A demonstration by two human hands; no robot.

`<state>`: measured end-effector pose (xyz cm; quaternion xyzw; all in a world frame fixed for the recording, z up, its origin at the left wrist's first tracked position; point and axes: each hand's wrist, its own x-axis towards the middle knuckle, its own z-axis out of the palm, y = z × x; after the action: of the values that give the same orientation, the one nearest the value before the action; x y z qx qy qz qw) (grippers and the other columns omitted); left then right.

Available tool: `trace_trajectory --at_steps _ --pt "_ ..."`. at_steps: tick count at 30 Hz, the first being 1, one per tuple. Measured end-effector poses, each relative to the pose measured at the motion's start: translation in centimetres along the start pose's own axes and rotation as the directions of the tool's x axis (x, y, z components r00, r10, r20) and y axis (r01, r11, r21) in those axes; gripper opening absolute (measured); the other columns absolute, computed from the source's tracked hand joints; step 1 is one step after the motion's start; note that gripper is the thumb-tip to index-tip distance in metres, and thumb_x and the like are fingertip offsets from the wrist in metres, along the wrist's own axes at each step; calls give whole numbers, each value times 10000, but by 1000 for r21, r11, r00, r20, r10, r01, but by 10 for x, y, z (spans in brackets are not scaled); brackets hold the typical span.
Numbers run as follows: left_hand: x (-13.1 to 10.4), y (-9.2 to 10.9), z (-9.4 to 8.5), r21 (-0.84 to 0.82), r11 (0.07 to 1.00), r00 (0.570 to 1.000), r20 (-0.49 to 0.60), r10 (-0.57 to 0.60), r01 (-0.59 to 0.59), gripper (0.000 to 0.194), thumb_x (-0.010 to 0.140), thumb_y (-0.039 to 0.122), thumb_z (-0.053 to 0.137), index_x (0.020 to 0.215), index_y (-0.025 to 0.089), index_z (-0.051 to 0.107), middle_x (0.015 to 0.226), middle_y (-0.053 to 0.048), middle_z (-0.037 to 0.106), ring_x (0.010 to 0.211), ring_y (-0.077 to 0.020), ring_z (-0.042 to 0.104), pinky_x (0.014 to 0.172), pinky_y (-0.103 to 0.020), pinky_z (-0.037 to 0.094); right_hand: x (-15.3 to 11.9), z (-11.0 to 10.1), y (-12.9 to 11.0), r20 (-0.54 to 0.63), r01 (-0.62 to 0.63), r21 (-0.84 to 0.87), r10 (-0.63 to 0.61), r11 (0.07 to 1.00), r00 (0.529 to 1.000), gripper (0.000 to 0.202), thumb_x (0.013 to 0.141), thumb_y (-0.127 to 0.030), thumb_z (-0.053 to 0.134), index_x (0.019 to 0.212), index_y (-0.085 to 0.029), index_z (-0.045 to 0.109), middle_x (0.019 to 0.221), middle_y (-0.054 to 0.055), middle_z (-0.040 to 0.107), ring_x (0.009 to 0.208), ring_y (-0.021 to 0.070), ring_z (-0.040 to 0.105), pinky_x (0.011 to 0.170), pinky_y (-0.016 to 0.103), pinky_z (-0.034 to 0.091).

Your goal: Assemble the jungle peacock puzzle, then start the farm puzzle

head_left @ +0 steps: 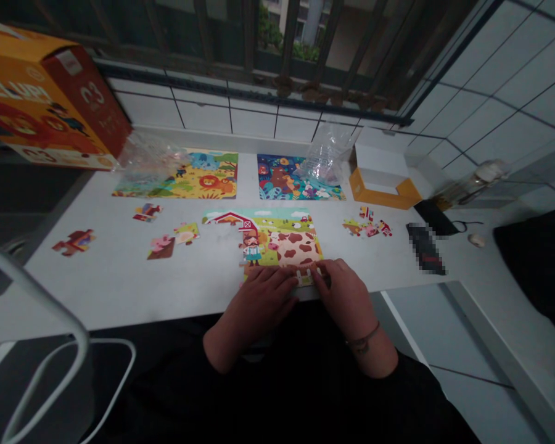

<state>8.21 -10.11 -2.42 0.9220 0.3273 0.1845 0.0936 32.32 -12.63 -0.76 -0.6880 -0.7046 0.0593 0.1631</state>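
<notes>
A partly joined farm puzzle (296, 245) with a spotted cow, a farmer and a red barn roof lies on the white counter (194, 290). My left hand (268, 296) rests palm down over its lower edge, fingers stretched out. At the lower right corner, my right hand (345, 290) has its thumb and fingers bent around a fence piece (305, 277). Loose pieces lie to the left, among them a pig piece (161, 245) and a brown-and-red piece (74, 242). More loose pieces (367, 225) lie to the right.
Behind are a lion picture (213, 179) and a night forest picture (282, 179), partly under clear plastic bags (328, 154). An open yellow box (383, 194), a large orange box (41, 105), a pixelated dark object (426, 248) and a bottle (472, 182) surround them. A white tube (41, 296) crosses the left foreground.
</notes>
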Motion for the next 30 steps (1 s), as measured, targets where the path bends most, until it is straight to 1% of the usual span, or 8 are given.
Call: trace_trajectory --at_steps 5,8,11,15,19,22,27,30 --pt "1 1 -1 10 1000 1000 5 8 -8 380 1059 276 737 1424 212 653 1506 -112 728 1271 -349 691 1091 -544 543 5 -11 8 55 50 33 -51 998 997 274 1154 -377 587 1195 -246 824 1052 107 782 973 284 748 869 408 568" --pt "0 1 -1 10 1000 1000 -1 -2 2 368 1063 279 739 1416 213 659 1496 -112 737 1271 -349 691 1090 -547 542 15 -17 25 26 61 48 -62 997 998 287 1141 -370 583 1161 -232 833 1065 109 797 1014 281 746 924 402 567" --pt "-1 0 -1 5 1000 1000 -9 2 -2 357 1078 278 715 1426 219 659 1519 -111 729 1291 -348 683 1100 -547 537 30 -20 53 -79 -61 -40 58 997 995 324 1125 -376 574 1203 -181 820 1119 147 800 1074 309 745 987 427 557" --pt "-1 -2 0 -10 1000 1000 -7 -6 6 363 1064 259 724 1422 230 666 1542 -113 718 1299 -352 684 1101 -560 530 55 -21 95 -214 -315 -191 274 930 938 413 1078 -364 595 1341 -97 767 1263 246 763 1121 372 732 970 466 549" --pt "-1 -2 0 -18 1000 1000 -6 -9 9 341 1079 269 701 1416 231 665 1538 -111 719 1300 -350 682 1108 -561 528 78 -21 127 -232 -366 -214 317 906 920 440 1047 -346 584 1364 -92 751 1384 277 713 1142 387 716 979 488 543" --pt "-1 -1 0 2 1000 1000 -3 1 -1 324 1090 278 686 1409 226 659 1537 -110 720 1291 -351 684 1098 -553 533 89 -20 141 -202 -364 -217 323 906 924 423 1050 -383 576 1298 -106 776 1299 263 744 1100 370 713 951 480 542" --pt "-2 0 -1 0 1000 1000 -1 7 -7 327 1089 273 681 1411 222 654 1541 -106 721 1299 -351 685 1105 -556 537 94 -24 153 -181 -392 -203 360 897 915 288 988 -428 657 1045 -178 789 1102 194 775 957 324 702 846 439 528" --pt "-3 0 0 -8 1000 1000 -16 5 -5 330 1088 268 679 1414 220 655 1534 -112 723 1320 -348 685 1128 -556 533 91 -28 152 -191 -409 -167 377 897 906 257 957 -428 689 1045 -195 755 1065 167 790 940 316 709 833 425 523"
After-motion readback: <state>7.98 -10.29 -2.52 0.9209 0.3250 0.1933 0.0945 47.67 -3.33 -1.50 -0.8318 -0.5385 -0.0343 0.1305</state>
